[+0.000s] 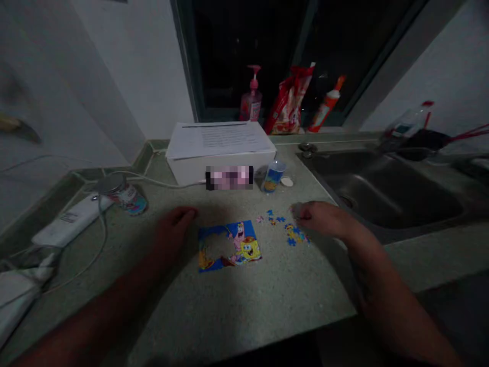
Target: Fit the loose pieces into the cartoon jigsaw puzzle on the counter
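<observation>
A partly assembled cartoon jigsaw puzzle (250,248) lies on the counter, with a bare gap in its left and middle part. Just left of it rests my left hand (175,229), its fingers curled and nothing seen in them. My right hand (323,218) is pinched at the far right edge of the loose puzzle pieces (295,235). A small, blurred puzzle piece (293,208) shows at its fingertips. Several more loose pieces (270,218) lie between that pile and the puzzle. Behind them stands a clear cup with a blue printed picture (272,177).
A white box (221,142) with a printed sheet stands behind a phone-like device (229,178). On the left are a tin (128,196), a white power strip (72,220) and cables. A steel sink (397,188) is at right; bottles and a red bag (292,99) line the sill.
</observation>
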